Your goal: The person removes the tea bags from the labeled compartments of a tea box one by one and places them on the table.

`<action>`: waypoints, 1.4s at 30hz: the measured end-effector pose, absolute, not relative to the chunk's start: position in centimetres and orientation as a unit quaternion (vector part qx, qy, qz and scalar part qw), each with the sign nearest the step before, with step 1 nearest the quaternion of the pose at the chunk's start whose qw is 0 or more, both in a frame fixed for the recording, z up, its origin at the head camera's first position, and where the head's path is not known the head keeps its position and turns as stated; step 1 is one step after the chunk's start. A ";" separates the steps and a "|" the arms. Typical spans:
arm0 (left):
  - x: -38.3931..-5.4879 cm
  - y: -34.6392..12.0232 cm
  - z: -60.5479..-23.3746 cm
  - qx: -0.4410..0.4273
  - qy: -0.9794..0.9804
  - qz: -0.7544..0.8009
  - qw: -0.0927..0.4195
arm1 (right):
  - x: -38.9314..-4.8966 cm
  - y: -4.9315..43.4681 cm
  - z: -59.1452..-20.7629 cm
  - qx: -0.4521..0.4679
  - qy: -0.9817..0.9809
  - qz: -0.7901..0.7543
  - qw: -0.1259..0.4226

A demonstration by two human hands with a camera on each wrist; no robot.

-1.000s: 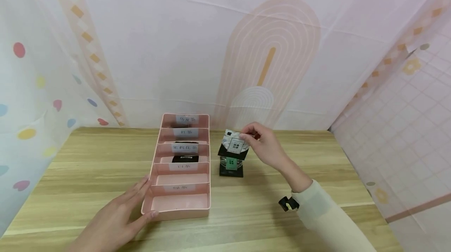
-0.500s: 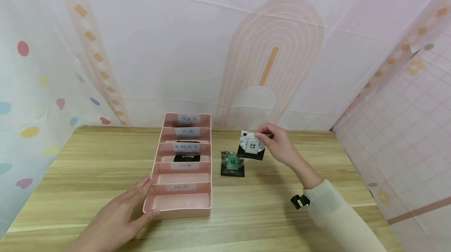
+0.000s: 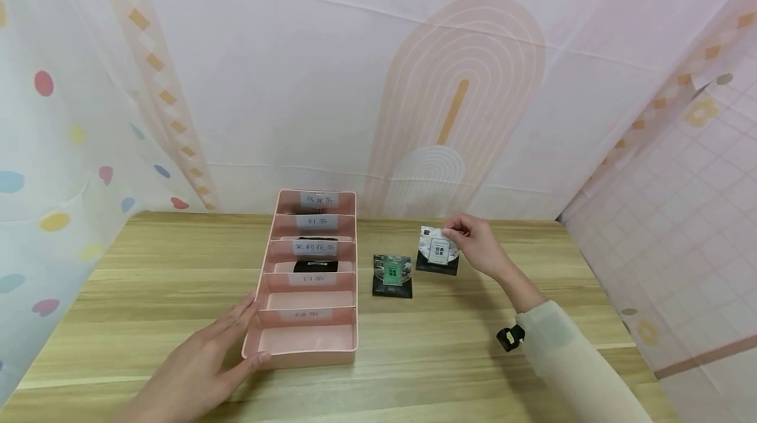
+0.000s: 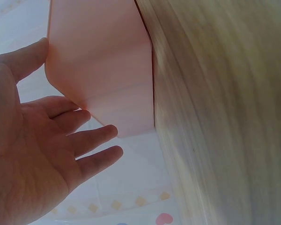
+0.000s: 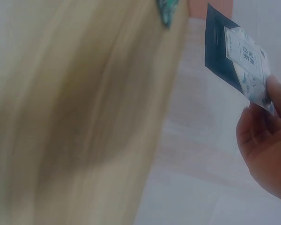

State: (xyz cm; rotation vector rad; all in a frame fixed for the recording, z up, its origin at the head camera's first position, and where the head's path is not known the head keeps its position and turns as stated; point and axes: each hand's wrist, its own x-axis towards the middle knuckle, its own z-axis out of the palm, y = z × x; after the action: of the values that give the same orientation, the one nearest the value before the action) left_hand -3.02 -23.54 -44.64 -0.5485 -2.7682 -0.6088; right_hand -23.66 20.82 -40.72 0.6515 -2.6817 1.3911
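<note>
Here, fingers [image 5: 246, 131] pinch sachet [image 3: 437, 253] by edge

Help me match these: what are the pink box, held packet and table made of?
Pink box: probably plastic, satin; smooth, thin, evenly coloured walls.
Held packet: perhaps foil or plastic film, finish unclear; thin, flat, printed.
Table: wood or laminate, satin; streaky grain fits both.

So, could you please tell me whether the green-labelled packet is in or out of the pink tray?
Out: the green-labelled packet lies on the wooden table, just right of the pink tray.
</note>
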 end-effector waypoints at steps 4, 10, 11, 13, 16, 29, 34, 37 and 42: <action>-3.0 -23.5 -44.6 -0.185 -0.952 -0.209 0.125 | -24.1 21.3 -41.5 0.203 -0.872 0.444 0.015; -3.0 -23.5 -44.5 -0.184 -0.952 -0.209 0.126 | -24.4 21.8 -42.7 0.195 -0.879 0.435 -0.008; -3.0 -23.5 -44.5 -0.182 -0.953 -0.208 0.125 | -24.4 21.9 -42.8 0.192 -0.880 0.434 -0.012; -3.1 -23.4 -44.4 -0.177 -0.955 -0.204 0.119 | -24.5 22.1 -43.1 0.189 -0.881 0.433 -0.023; -3.1 -23.3 -44.2 -0.172 -0.959 -0.195 0.111 | -24.6 22.3 -43.5 0.189 -0.880 0.435 -0.028; -3.0 -23.3 -44.3 -0.172 -0.958 -0.199 0.113 | -25.2 22.7 -45.3 0.169 -0.889 0.421 -0.058; -2.9 -23.3 -44.4 -0.181 -0.952 -0.211 0.130 | -25.5 22.7 -46.0 0.162 -0.894 0.412 -0.064; -2.9 -23.3 -44.5 -0.181 -0.951 -0.211 0.133 | -25.7 22.7 -46.4 0.158 -0.898 0.406 -0.066; -2.9 -23.4 -44.4 -0.177 -0.955 -0.202 0.128 | -25.8 22.7 -46.9 0.149 -0.900 0.403 -0.073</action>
State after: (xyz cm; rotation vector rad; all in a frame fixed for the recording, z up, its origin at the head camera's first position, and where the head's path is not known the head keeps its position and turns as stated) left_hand -2.91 -23.36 -44.40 -0.5163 -2.7771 -0.5873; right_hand -25.82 22.74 -46.94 0.4899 -2.9670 1.3267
